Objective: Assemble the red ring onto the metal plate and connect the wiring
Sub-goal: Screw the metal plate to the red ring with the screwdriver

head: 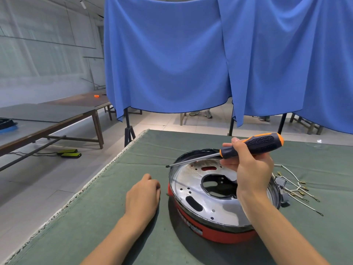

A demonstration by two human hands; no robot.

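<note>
Holding the screwdriver (250,147) pinched in the right grip (248,169) above the metal plate (191,190), left hand (142,196) relaxed; unbraced red ring (215,234) could shift.

Blue curtain (172,54) hung across the background on black stands (128,129). Below its hem, pale tiled floor (57,173) and shoes (207,113) of persons standing behind. Left of the curtain, long wooden tables (57,119), the far one bearing a small orange object (96,96). Below the curtain, in the foreground, green felt mat (95,217). On the floor left of the curtain's stand, two yellow-green pedals (69,153) with black cables.
</note>
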